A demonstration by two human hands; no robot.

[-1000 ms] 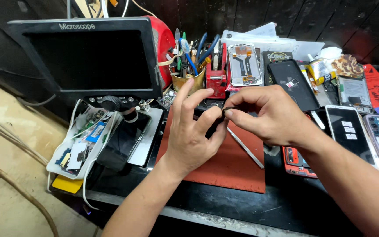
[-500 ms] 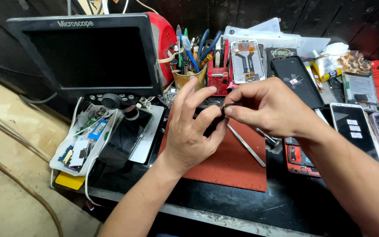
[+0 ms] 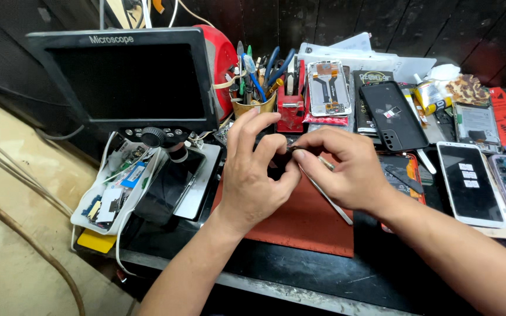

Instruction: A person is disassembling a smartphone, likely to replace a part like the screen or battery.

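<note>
Both hands meet over the red mat [image 3: 300, 219] at table centre: left hand [image 3: 256, 175] w/ fingers curled round a small dark part [image 3: 276, 169], mostly hidden, can't tell what it is; right hand [image 3: 341, 169] w/ thumb + forefinger pressed together, pinching at the same part's top edge. Thin metal tool [image 3: 335, 205] lies on the mat just under the right hand. Microscope screen [image 3: 127, 79] stands left, tool cup [image 3: 253, 105] behind the hands, white phone [image 3: 469, 181] + black phone [image 3: 393, 117] to the right.
</note>
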